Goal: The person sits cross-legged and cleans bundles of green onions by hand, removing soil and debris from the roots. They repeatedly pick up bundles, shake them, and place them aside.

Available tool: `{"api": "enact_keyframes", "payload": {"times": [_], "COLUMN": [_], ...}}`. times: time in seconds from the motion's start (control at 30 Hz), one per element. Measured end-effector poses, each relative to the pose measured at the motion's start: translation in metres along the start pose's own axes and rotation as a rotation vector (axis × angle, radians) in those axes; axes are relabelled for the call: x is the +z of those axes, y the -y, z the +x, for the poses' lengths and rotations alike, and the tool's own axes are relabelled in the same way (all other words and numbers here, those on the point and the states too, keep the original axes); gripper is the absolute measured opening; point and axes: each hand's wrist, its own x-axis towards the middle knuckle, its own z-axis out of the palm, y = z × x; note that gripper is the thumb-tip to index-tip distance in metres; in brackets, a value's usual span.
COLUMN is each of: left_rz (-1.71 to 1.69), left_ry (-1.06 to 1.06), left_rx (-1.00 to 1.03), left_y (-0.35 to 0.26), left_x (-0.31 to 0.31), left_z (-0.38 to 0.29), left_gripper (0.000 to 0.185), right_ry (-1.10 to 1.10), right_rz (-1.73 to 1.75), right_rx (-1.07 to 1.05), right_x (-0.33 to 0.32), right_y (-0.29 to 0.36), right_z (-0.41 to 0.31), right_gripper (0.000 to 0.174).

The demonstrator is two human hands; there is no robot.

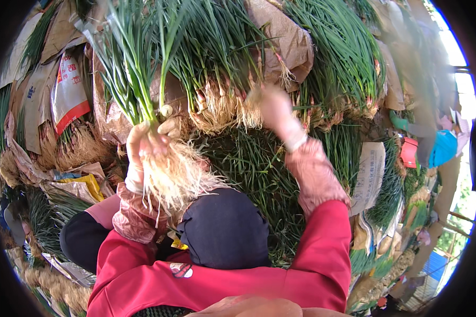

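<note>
My left hand (135, 148) is wrapped around a bunch of spring onions (142, 91) just above the roots. The green leaves point up and away, and the pale stringy roots (176, 170) hang toward my knee. One onion with a round white bulb (166, 110) sticks out beside my thumb. Motion blurs my right hand (277, 105), so its fingers cannot be made out. It is at the root end of a large heap of spring onions (214, 95) in front of me; whether it holds any is hidden by the blur.
Brown paper sheeting (287, 43) lies among the heaps. A white sack with a red band (70, 87) covers onions on the left. Loose green leaves (254, 170) litter the ground between my arms. A person in blue (442, 148) is at the far right, near a red container (409, 152).
</note>
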Motion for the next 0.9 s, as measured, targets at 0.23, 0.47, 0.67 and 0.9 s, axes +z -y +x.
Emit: {"api": "enact_keyframes", "payload": {"times": [0.23,0.47,0.67,0.9], "left_rz": [0.009,0.162,0.108,0.107], "left_ry": [-0.206,-0.313,-0.3,-0.317], "left_rx": [-0.006,-0.077,-0.018,-0.013], "left_y": [0.018,0.024,0.026,0.029], "left_x": [-0.023,-0.048,-0.044,-0.04], "left_z": [0.001,0.0,-0.001,-0.003], "left_gripper": [0.064,0.055,0.052,0.024], "right_ry": [-0.409,-0.14,-0.272,-0.289], "right_rz": [-0.066,-0.12,0.23,0.242], "right_rx": [0.301,0.238,0.244,0.242], "right_x": [-0.035,-0.025,-0.03,0.022], "right_y": [-0.076,-0.048,-0.041,-0.056], "right_z": [0.145,0.146,0.098,0.083], "right_gripper": [0.027,0.032,0.029,0.028]}}
